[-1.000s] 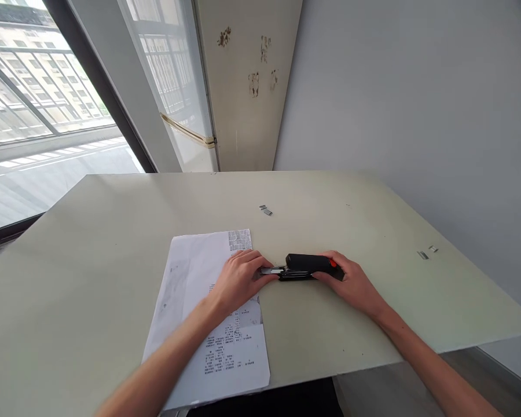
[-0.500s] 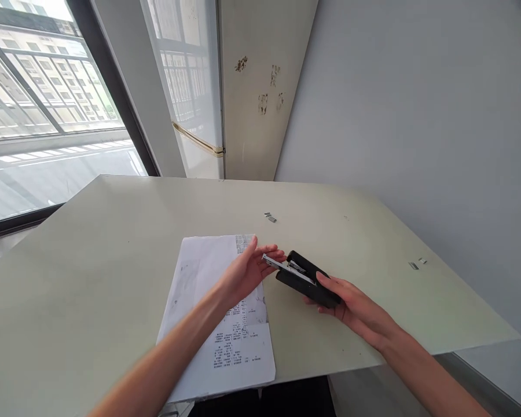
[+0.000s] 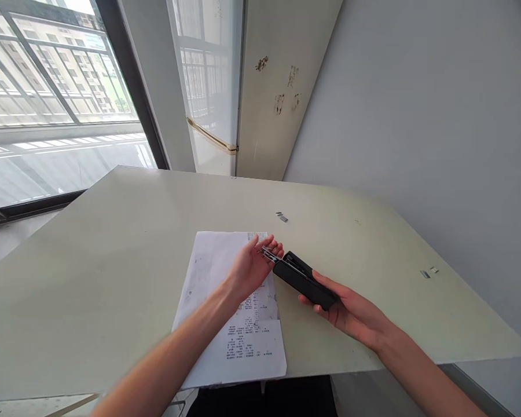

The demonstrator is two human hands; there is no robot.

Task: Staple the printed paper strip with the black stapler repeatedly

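Over the table [image 3: 113,260], the right hand [image 3: 347,307] is wrapped around one end of the stapler [image 3: 304,285]. From the other end, the rail [image 3: 269,253] juts across the left hand [image 3: 249,269], palm up and loosely half-curled; whether they touch, I cannot tell. Paper [image 3: 215,260] lies beneath that hand, staples [image 3: 283,218] beyond.

A pale table [image 3: 91,272] is stretching across the room. Beyond its far edge a tall fridge [image 3: 263,124] is standing, a gold-coloured handle [image 3: 211,137] slanting across its glossy front, brown patches [image 3: 261,63] marking its side. At right a grey wall [image 3: 429,116] is rising; at left a dark-framed window [image 3: 69,159] is showing a railing [image 3: 76,46] and building [image 3: 87,87].
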